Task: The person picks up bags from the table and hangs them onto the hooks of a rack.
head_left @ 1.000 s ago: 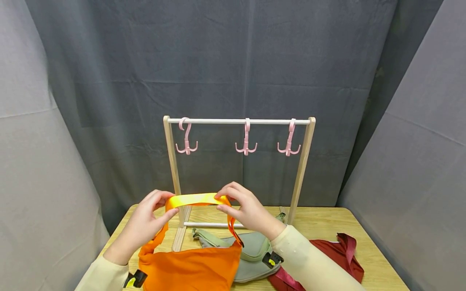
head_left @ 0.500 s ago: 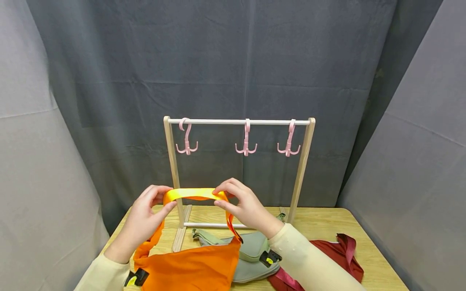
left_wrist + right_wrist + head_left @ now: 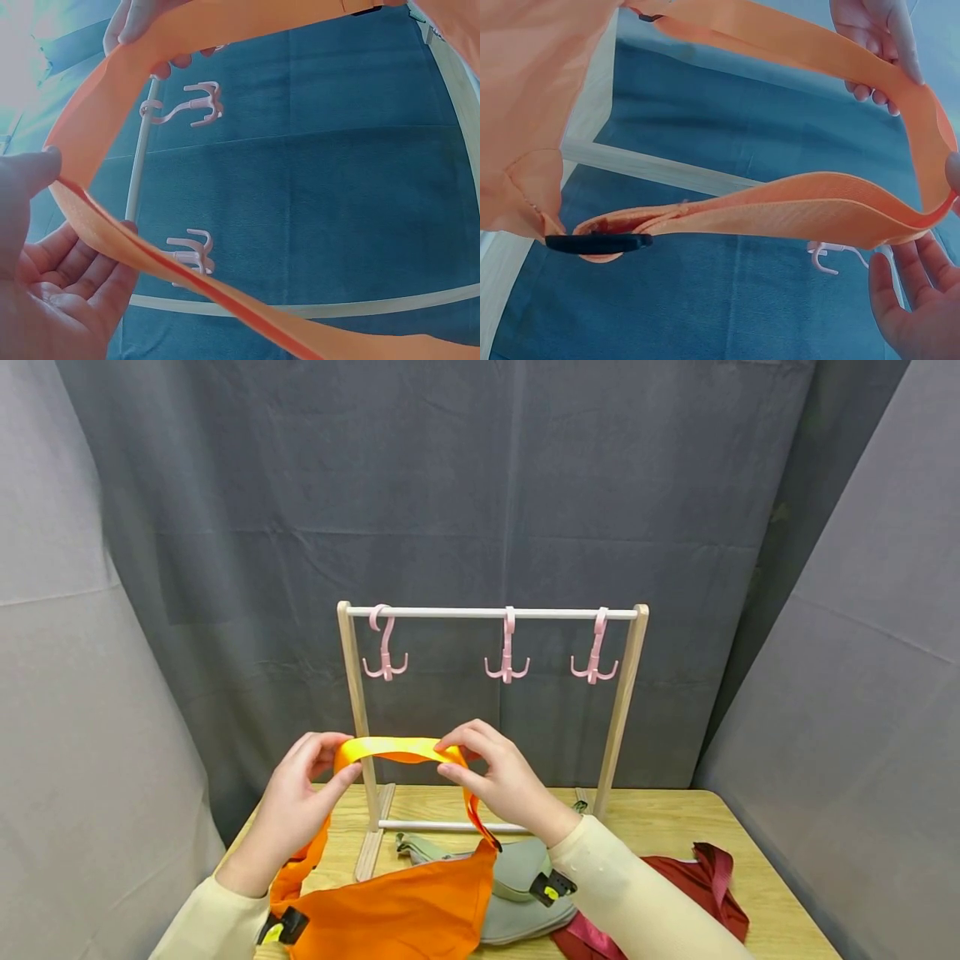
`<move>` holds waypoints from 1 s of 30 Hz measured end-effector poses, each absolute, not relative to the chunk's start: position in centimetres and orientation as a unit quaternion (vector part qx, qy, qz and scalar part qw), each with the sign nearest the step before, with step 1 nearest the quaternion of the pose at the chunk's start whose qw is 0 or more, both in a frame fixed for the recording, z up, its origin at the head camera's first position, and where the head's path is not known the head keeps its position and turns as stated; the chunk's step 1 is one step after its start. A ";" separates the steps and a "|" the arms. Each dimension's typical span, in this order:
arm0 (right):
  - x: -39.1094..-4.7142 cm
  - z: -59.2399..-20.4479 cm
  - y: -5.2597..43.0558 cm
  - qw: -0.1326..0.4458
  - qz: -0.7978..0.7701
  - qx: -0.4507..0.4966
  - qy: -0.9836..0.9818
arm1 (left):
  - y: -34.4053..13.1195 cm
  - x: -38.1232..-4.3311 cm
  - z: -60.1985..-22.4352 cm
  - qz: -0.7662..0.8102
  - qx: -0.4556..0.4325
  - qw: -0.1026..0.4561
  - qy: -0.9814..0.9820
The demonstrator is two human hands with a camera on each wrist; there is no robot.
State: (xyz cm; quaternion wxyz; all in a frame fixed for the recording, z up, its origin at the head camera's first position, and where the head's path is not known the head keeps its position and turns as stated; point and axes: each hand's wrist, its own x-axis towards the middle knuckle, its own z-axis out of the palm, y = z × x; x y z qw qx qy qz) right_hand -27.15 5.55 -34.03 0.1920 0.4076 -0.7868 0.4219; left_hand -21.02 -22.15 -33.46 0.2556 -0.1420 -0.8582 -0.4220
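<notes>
Orange strap [image 3: 393, 747]: I see it higher than a second ago, closer to the pink hooks [image 3: 507, 647]
Left hand [image 3: 298, 797]: pinching its left bend
Right hand [image 3: 512, 781]: pinching its right bend
Orange bag [image 3: 397, 906]: below, bottom out of frame

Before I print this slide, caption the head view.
Left hand and right hand hold an orange bag by its strap in front of a rack with three pink hooks.
</notes>
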 end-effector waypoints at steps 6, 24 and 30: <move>-27.2 -33.6 5.5 0.198 0.423 0.406 -0.785 | -22.1 -21.3 -33.1 -0.424 -0.143 0.258 -0.856; -28.0 -32.6 5.0 0.201 0.424 0.392 -0.791 | -22.1 -22.5 -32.0 -0.420 -0.143 0.257 -0.858; -28.2 -32.4 5.0 0.199 0.431 0.388 -0.790 | -21.9 -22.8 -31.5 -0.433 -0.140 0.256 -0.853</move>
